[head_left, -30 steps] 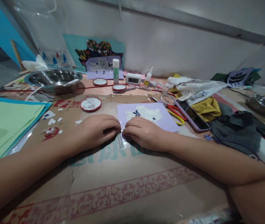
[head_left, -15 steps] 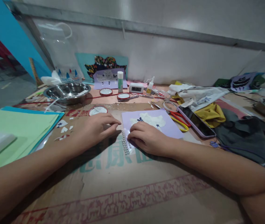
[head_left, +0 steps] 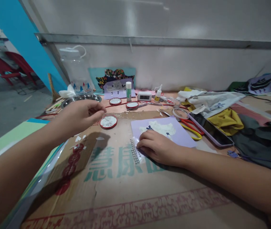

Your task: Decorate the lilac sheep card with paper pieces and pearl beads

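Note:
My left hand [head_left: 84, 116] is raised above the left side of the table, beside a red-rimmed dish [head_left: 108, 121] of white bits and in front of a steel bowl [head_left: 94, 97]. Its fingers are curled in towards the thumb; anything between them is too small to see. My right hand [head_left: 156, 146] rests on the front of a purple card [head_left: 185, 135], its bent fingers closed on a clear sheet of silver stick-on beads [head_left: 135, 152]. On the card lies a white cut-out shape [head_left: 161, 127] with dark blue flowers, partly hidden behind my right hand.
Pliers [head_left: 192, 127] and a phone [head_left: 210, 129] lie right of the card, near crumpled cloths [head_left: 228, 117]. Behind stand a glue stick [head_left: 128, 91], a small clock [head_left: 144, 96] and a glue bottle [head_left: 158, 93]. Green paper [head_left: 11, 136] and a clear jug [head_left: 74, 70] are at left.
My left hand has moved away from the bead sheet, left and up towards the bowl. My right hand stays on the sheet and card. The view has shifted a little.

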`<act>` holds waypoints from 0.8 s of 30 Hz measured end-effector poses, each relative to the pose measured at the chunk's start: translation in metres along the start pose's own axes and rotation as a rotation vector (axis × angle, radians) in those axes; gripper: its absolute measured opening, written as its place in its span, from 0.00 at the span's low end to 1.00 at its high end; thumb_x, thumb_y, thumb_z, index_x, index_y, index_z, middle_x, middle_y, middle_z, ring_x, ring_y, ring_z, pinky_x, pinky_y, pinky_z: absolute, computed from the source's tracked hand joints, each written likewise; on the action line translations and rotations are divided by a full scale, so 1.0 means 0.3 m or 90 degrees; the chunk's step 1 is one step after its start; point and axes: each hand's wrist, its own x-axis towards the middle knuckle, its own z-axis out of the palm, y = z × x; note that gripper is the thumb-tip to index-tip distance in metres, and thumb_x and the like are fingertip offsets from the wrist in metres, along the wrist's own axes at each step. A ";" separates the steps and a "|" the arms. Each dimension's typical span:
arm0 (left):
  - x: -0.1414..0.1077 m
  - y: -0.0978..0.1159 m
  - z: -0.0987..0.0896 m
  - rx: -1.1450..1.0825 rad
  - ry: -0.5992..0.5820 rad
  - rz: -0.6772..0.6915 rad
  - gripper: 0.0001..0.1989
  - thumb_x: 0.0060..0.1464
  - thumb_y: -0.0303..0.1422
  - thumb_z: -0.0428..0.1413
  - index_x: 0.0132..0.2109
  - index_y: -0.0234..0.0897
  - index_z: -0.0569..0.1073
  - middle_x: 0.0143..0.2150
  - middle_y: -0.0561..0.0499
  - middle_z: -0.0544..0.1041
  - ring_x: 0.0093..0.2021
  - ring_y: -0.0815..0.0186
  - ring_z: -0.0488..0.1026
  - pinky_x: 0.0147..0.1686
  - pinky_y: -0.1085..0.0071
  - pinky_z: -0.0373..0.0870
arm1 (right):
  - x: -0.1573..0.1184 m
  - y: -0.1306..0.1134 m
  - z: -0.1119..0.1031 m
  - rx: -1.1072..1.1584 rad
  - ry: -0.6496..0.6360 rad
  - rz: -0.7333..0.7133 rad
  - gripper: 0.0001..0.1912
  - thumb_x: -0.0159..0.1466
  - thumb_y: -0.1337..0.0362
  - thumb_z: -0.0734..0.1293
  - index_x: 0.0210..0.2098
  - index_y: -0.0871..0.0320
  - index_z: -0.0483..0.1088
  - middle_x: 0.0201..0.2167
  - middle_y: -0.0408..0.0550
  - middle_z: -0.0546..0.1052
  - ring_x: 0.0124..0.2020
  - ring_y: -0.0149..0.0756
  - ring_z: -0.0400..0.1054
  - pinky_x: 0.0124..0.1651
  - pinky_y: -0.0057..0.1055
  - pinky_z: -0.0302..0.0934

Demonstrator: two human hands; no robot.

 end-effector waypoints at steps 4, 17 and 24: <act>0.009 0.006 -0.018 0.109 -0.036 -0.020 0.13 0.64 0.37 0.48 0.38 0.38 0.75 0.33 0.51 0.77 0.30 0.64 0.70 0.28 0.71 0.57 | -0.001 -0.003 -0.002 -0.001 -0.010 0.007 0.11 0.71 0.69 0.60 0.41 0.62 0.75 0.37 0.55 0.75 0.38 0.39 0.67 0.42 0.35 0.64; 0.010 -0.061 0.017 0.200 -0.020 -0.011 0.21 0.68 0.43 0.44 0.31 0.38 0.72 0.26 0.51 0.72 0.24 0.65 0.64 0.25 0.71 0.52 | -0.001 -0.002 -0.004 0.001 -0.014 0.004 0.11 0.70 0.70 0.60 0.41 0.62 0.75 0.38 0.55 0.75 0.39 0.40 0.67 0.43 0.37 0.64; 0.014 -0.178 0.059 0.082 0.035 0.059 0.11 0.56 0.42 0.60 0.29 0.44 0.77 0.26 0.51 0.78 0.23 0.64 0.68 0.24 0.69 0.52 | -0.001 0.001 -0.003 0.007 -0.011 0.003 0.11 0.71 0.69 0.60 0.41 0.62 0.75 0.38 0.55 0.75 0.39 0.40 0.67 0.44 0.37 0.65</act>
